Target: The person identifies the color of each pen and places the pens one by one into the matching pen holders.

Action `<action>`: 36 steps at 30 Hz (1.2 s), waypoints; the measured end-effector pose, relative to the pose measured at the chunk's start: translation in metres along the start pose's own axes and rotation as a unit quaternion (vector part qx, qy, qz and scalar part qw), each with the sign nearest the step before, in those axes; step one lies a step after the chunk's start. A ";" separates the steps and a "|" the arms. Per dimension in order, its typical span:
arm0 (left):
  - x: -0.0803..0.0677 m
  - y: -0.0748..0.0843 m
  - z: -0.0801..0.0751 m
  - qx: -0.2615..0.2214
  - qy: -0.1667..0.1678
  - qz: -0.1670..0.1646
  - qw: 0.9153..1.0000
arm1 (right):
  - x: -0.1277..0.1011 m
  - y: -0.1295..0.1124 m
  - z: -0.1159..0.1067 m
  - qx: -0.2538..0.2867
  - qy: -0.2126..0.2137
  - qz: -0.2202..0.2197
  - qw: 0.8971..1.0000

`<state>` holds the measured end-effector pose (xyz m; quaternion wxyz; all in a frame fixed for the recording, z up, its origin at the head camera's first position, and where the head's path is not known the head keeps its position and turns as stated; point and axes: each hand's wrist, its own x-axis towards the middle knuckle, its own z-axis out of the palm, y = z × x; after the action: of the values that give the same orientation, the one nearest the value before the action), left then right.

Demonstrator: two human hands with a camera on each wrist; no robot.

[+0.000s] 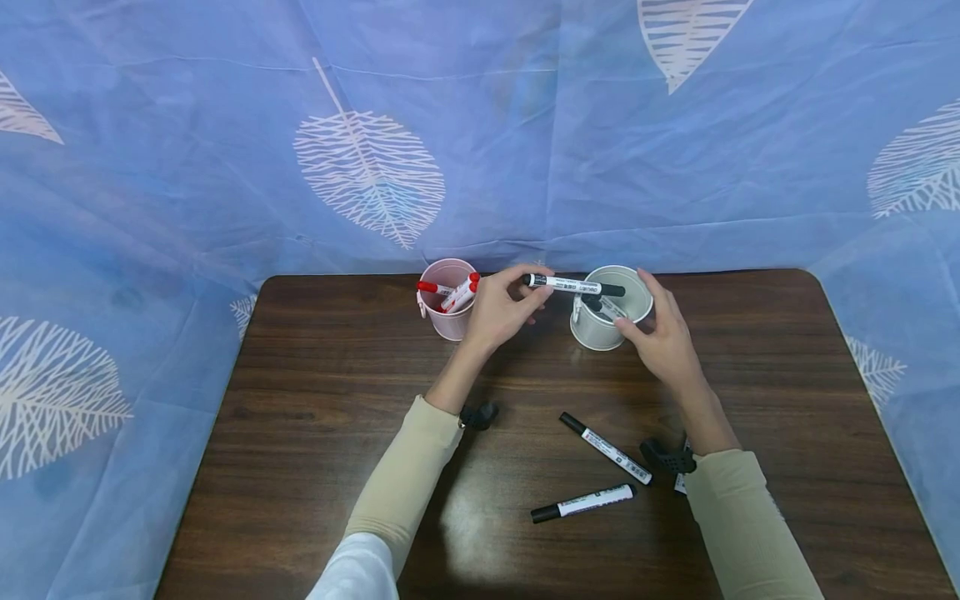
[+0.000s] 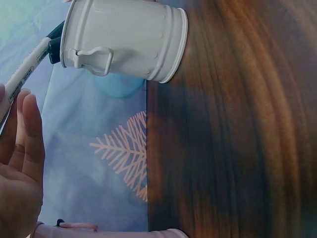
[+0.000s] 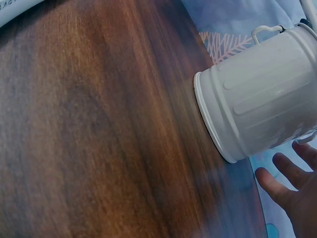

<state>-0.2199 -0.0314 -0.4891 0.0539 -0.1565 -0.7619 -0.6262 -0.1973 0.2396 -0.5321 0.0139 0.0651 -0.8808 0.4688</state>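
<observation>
My left hand (image 1: pixel 504 307) pinches a black marker (image 1: pixel 573 286) by its left end and holds it level over the mouth of a white metal cup (image 1: pixel 600 329). That cup has another black marker inside. My right hand (image 1: pixel 662 335) lies against the cup's right side with straight fingers. In the left wrist view the held marker (image 2: pixel 24 74) slants toward the white cup (image 2: pixel 124 39) above my palm (image 2: pixel 20 168). The right wrist view shows the white cup (image 3: pixel 262 99) with my fingers (image 3: pixel 290 178) beside it.
A pink cup (image 1: pixel 447 321) with red-capped markers (image 1: pixel 459 293) stands left of my left hand. Two black markers (image 1: pixel 606 448) (image 1: pixel 583 502) lie loose on the dark wooden table (image 1: pixel 315 392), and a third shows partly under my right sleeve. A blue leaf-print cloth (image 1: pixel 480 125) hangs behind.
</observation>
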 end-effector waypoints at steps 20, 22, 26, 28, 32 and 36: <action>0.013 0.007 0.010 0.033 -0.030 -0.003 0.999 | 0.001 0.000 0.000 -0.006 0.000 0.003 1.000; 0.014 0.007 0.011 0.039 -0.032 -0.001 0.999 | 0.000 0.000 0.000 -0.010 -0.001 0.006 1.000; 0.017 0.007 0.014 0.058 -0.038 0.000 0.998 | 0.001 0.000 0.000 -0.014 -0.002 0.008 1.000; 0.018 0.007 0.015 0.070 -0.040 0.000 0.997 | 0.001 0.000 0.000 -0.013 -0.003 0.009 1.000; 0.021 0.005 0.019 0.082 -0.040 0.017 0.996 | 0.000 0.000 0.000 -0.008 -0.004 0.007 1.000; 0.021 0.005 0.021 0.083 -0.047 0.024 0.995 | 0.000 0.000 -0.001 -0.005 -0.005 0.004 1.000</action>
<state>-0.2361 -0.0063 -0.4832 0.0458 -0.1983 -0.8088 -0.5518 -0.1977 0.2400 -0.5317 0.0085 0.0640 -0.8836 0.4639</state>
